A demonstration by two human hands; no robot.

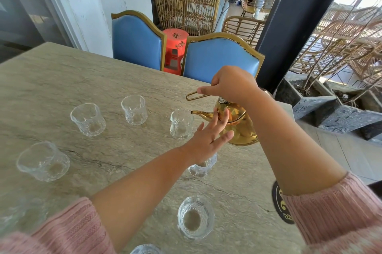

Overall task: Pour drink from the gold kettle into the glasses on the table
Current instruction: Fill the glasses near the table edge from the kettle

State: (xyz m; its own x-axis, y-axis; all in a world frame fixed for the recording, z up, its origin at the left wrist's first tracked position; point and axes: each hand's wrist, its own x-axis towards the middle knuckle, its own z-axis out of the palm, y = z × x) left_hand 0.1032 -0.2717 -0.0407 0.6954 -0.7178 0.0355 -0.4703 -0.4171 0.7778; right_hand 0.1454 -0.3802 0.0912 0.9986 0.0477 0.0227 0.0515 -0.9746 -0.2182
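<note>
The gold kettle [239,124] is at the table's right side, its thin spout pointing left over the rim of a clear cut glass [181,123]. My right hand [231,85] grips the kettle's wire handle from above. My left hand [208,137] is open, fingers spread, with its fingertips against the kettle's body below the spout. Several more clear glasses stand around: one far middle [134,110], one to its left [87,119], one near left [42,161], one half hidden under my left wrist [201,168], one close to me [195,217]. All look empty.
The stone table [62,80] stretches left and away. A black round coaster [279,202] lies by the right edge under my right sleeve. Two blue chairs [219,59] stand at the far side, with a red stool [174,49] behind them. Stone planters [314,98] sit on the right.
</note>
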